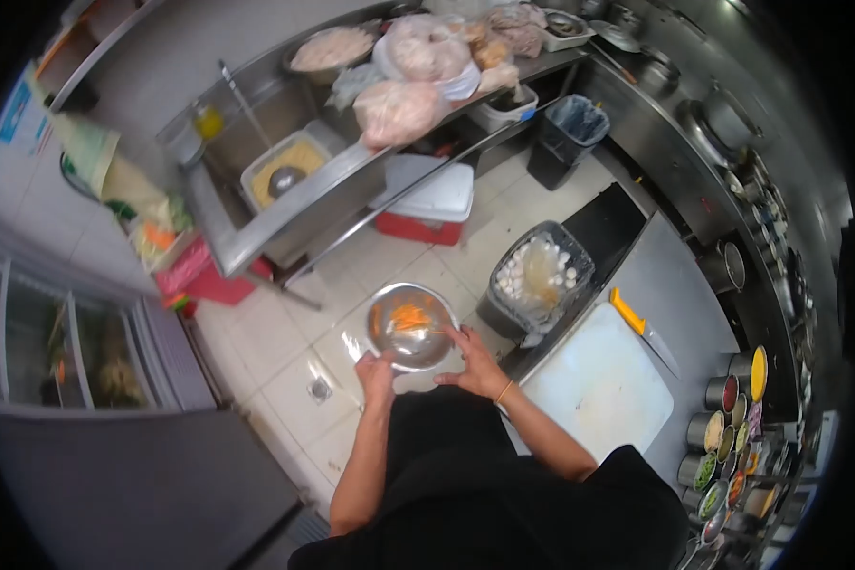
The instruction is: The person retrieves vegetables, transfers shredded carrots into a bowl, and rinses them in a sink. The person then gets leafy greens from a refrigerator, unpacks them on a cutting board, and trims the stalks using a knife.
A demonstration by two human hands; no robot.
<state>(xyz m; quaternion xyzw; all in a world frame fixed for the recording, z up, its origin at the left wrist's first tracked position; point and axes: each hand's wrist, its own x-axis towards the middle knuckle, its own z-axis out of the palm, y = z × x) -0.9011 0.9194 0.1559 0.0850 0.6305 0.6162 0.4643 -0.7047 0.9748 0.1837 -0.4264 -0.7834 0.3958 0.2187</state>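
Note:
A shiny metal bowl (418, 349) is held in front of my body, above the tiled floor. Orange strips that look like cut carrot (409, 316) lie in its bottom. My left hand (376, 376) grips the near left of the rim. At the right side, my right hand (475, 365) holds the rim with its fingers, the thumb set apart on the near side. The undersides of both hands are hidden.
To the right are a white cutting board (598, 380), a yellow-handled knife (641, 328) and several ingredient tins (715, 429). A lined bin (503, 318) with eggshells stands ahead. A steel sink (220, 214), a red cooler (418, 228) and a fridge (114, 456) surround the floor.

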